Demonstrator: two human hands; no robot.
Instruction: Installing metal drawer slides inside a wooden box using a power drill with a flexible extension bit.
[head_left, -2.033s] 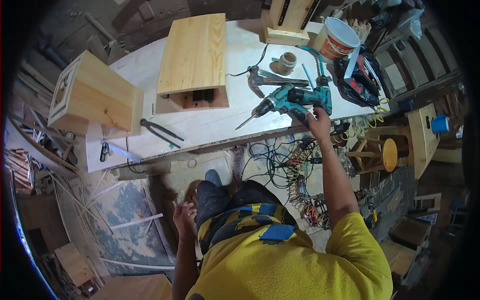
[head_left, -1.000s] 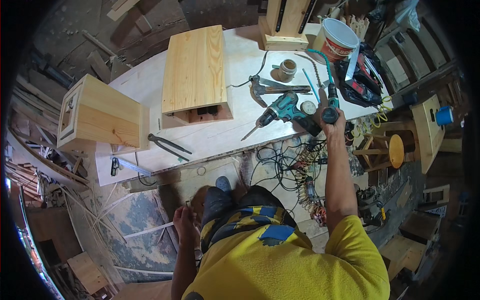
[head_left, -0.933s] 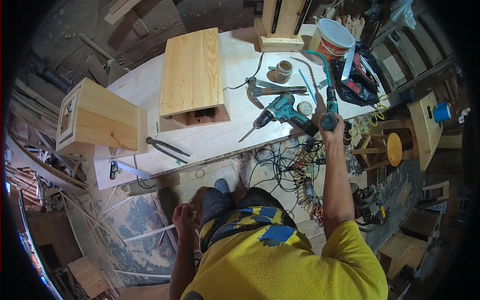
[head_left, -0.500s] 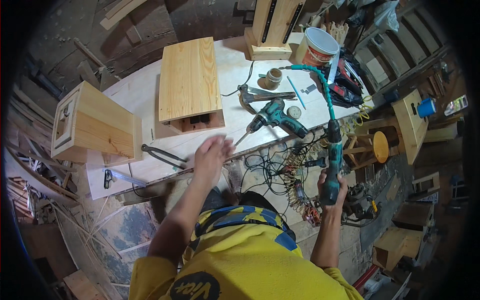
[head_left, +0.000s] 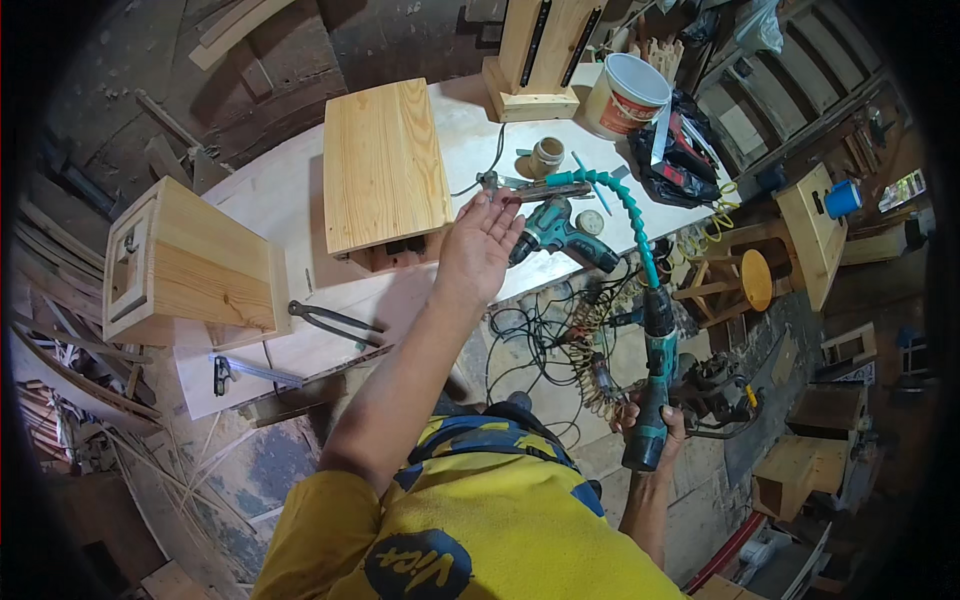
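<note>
My right hand is wrapped round a teal and black cordless drill, held upright off the table's front edge, with a teal segmented flexible extension curving up and leftward. My left hand is raised palm up, fingers slightly curled and apart, near the extension's far end; I see nothing held in it. Behind its fingers lie a second cordless drill and a hammer, partly covered, plus a blue pen-like stick, a small open jar and a round lid.
Pale worktable holds a pine box, a drawer-like box, an upright unit with black rails, a bucket, a black bag of tools and pincers. Coiled hoses and cables lie below; a stool stands right.
My left hand has risen from beside my leg to over the table and turned palm up. My right hand has lifted the drill with the extension and drawn it down toward me.
</note>
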